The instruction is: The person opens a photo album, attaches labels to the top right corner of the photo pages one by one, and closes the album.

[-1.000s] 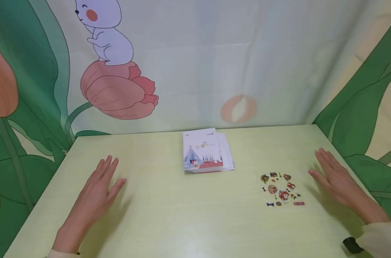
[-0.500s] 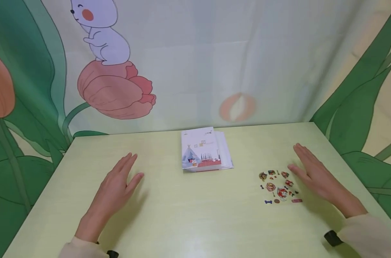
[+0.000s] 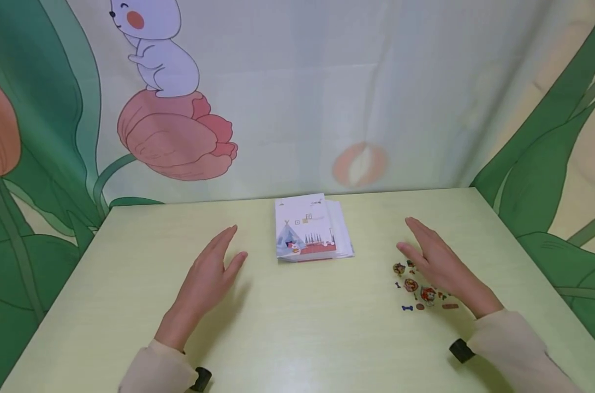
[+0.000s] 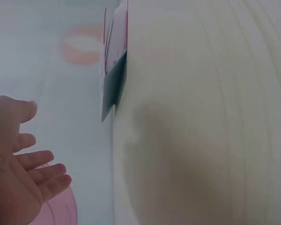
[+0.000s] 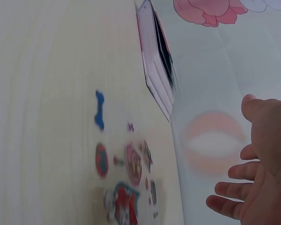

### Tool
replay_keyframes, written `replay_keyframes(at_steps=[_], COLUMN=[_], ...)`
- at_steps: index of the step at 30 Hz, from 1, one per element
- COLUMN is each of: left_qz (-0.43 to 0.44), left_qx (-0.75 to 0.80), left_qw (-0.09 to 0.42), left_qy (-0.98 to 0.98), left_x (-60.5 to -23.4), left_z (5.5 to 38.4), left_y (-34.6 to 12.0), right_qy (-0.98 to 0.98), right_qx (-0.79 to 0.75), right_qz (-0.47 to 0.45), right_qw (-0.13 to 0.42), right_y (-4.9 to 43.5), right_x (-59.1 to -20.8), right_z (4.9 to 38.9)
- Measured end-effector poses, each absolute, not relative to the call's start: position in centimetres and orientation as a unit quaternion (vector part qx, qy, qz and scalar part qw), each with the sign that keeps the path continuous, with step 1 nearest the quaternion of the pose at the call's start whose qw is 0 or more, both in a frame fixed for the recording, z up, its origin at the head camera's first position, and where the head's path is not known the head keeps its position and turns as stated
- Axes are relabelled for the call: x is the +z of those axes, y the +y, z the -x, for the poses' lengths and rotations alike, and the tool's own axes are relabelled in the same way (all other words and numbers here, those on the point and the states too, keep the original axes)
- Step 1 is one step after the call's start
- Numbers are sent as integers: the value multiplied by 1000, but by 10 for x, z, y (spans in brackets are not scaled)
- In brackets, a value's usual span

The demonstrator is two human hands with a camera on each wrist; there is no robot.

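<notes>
A small thick book with a tent printed on its white cover lies near the table's back edge, pages jutting out at its right side. To the left of it my left hand hovers above the table, fingers straight and holding nothing. My right hand is held over the stickers, partly hiding them in the head view; it too holds nothing. In the right wrist view the stickers include a blue bone shape, and the book stands beyond them. The left wrist view shows the book edge-on.
The pale yellow table reaches back to a hanging curtain printed with a white animal, tulips and green leaves. Black straps sit at both wrists below the light sleeves.
Both hands have moved inward toward the book, the left one rightward and the right one leftward across the stickers. The book and stickers stay in place.
</notes>
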State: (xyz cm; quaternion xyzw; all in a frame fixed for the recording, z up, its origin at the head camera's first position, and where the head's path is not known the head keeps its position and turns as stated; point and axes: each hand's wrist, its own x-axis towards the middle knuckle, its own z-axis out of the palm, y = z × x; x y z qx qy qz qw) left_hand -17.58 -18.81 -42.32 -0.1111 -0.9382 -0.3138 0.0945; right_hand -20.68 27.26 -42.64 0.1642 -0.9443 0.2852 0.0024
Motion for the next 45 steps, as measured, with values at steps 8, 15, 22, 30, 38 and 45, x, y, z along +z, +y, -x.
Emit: replay_keyframes(at_steps=[8,15,22,30,38,45], left_qz=[97,69,44,14,4,-11], left_qx=[-365,-416,-443,-461,-454,-452], left_qw=[90,67,45,28,13,-14], left_qy=[-922,-904,-894,-887,-891,-892], left_x=[-427,-432,-436,-444,-450,-450], left_z=[193,206,217,227,230,231], left_y=[-168,-154,-142,-128,-116,-110], right_qy=[-941,-939,-934,-934,-932,-931], right_qx=[297,298,304,304,301,300], right_qz=[-163,-174,-187,-187,-199,-204], right_qw=[-8,-16,-24,-16,-24,-33], right_y=[243,217,194,172,161,155], right_x=[-426,-431,-439,-449,-456,-463], right_z=[217,230,237,242,246,250])
